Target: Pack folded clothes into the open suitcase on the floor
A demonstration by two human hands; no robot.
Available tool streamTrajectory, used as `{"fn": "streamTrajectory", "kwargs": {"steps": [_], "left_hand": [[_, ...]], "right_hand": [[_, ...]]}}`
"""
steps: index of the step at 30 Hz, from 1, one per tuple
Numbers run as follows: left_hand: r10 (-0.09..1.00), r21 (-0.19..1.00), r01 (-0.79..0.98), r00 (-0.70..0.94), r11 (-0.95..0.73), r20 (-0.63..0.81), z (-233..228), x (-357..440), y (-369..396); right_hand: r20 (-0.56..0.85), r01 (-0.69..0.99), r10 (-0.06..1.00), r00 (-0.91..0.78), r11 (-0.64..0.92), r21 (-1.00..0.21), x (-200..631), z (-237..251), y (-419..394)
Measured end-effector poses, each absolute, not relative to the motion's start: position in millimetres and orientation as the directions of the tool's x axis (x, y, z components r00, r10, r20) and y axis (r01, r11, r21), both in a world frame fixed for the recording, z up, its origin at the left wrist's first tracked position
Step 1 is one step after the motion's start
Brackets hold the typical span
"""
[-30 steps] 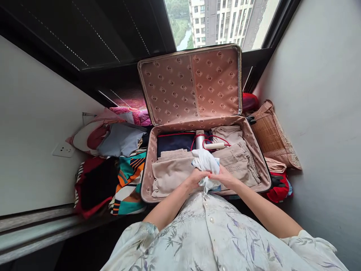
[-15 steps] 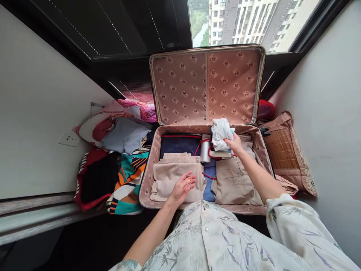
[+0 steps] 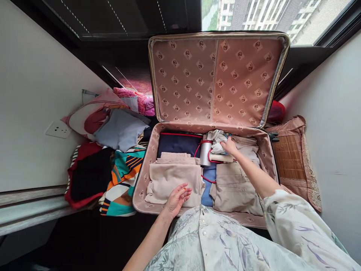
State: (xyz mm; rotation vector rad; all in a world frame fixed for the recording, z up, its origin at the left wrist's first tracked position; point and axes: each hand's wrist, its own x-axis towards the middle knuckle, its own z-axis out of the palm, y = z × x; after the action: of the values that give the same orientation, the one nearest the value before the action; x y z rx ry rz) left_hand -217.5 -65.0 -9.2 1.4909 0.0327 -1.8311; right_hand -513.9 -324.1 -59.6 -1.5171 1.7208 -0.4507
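At the back of the open suitcase (image 3: 142,173), my right hand (image 3: 230,146) grips a crumpled white cloth (image 3: 216,141) with a bit of blue at its edge. The cloth is down among the contents, beside a silver cylinder (image 3: 206,152) with a red cord. Just in front of it lies a cream-coloured object (image 3: 221,158), its kind unclear. My left hand (image 3: 178,197) is open and empty, palm turned up, above folded beige clothing (image 3: 172,178). Folded khaki trousers (image 3: 237,186) fill the front right, with blue fabric (image 3: 208,188) between the two piles.
The suitcase lid (image 3: 194,82) leans upright towards the window. Left of the case are piled clothes, including a grey-blue garment (image 3: 121,128) and a patterned cloth (image 3: 124,180). A brown woven mat (image 3: 293,158) rests at the right wall. A navy item (image 3: 179,145) lies back left inside.
My right hand has lowered the white cloth into the back of the suitcase. My left hand stays open over the beige clothing. The view has shifted slightly.
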Motion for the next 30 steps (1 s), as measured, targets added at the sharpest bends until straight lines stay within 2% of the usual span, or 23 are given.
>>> {"fn": "streamTrajectory", "kwargs": {"steps": [2, 4, 6, 8, 11, 14, 18, 23, 27, 30], "left_hand": [[-0.522, 0.435, 0.546, -0.005, -0.717, -0.853, -8, -217, -67], [-0.517, 0.442, 0.534, 0.011, -0.721, -0.856, -7, -217, -67], [-0.515, 0.446, 0.526, 0.017, -0.724, -0.857, -6, -217, -65], [-0.512, 0.444, 0.518, 0.015, -0.731, -0.859, -6, -217, -62], [-0.51, 0.442, 0.506, 0.005, -0.741, -0.86, -7, -218, -59], [-0.513, 0.444, 0.499, -0.002, -0.744, -0.858, -8, -220, -58], [-0.549, 0.471, 0.485, -0.022, -0.737, -0.836, -2, -224, -57], [-0.667, 0.581, 0.461, -0.032, -0.671, -0.745, 15, -193, -58], [-0.752, 0.736, 0.451, 0.189, -0.505, -0.631, 30, -123, -79], [-0.754, 0.855, 0.348, 0.416, -0.384, -0.508, 36, -57, -115]], "right_hand": [[-0.142, -0.844, -0.985, 0.094, -0.003, -0.537, -503, -51, -313], [-0.011, -0.88, -0.944, 0.329, -0.303, -0.367, -495, -48, -305], [-0.044, -0.832, -0.858, 0.513, -0.483, -0.271, -494, -54, -304], [-0.179, -0.852, -0.842, 0.509, -0.464, -0.242, -498, -68, -310], [-0.373, -0.922, -0.848, 0.375, -0.302, -0.24, -506, -89, -320], [-0.416, -0.932, -0.84, 0.35, -0.264, -0.25, -505, -96, -323], [-0.405, -0.948, -0.861, 0.308, -0.244, -0.202, -498, -91, -319], [-0.363, -0.941, -0.869, 0.336, -0.294, -0.167, -496, -90, -317], [-0.139, -0.937, -0.927, 0.348, -0.34, -0.078, -486, -77, -291], [-0.038, -0.948, -0.95, 0.311, -0.306, -0.091, -478, -67, -247]]}}
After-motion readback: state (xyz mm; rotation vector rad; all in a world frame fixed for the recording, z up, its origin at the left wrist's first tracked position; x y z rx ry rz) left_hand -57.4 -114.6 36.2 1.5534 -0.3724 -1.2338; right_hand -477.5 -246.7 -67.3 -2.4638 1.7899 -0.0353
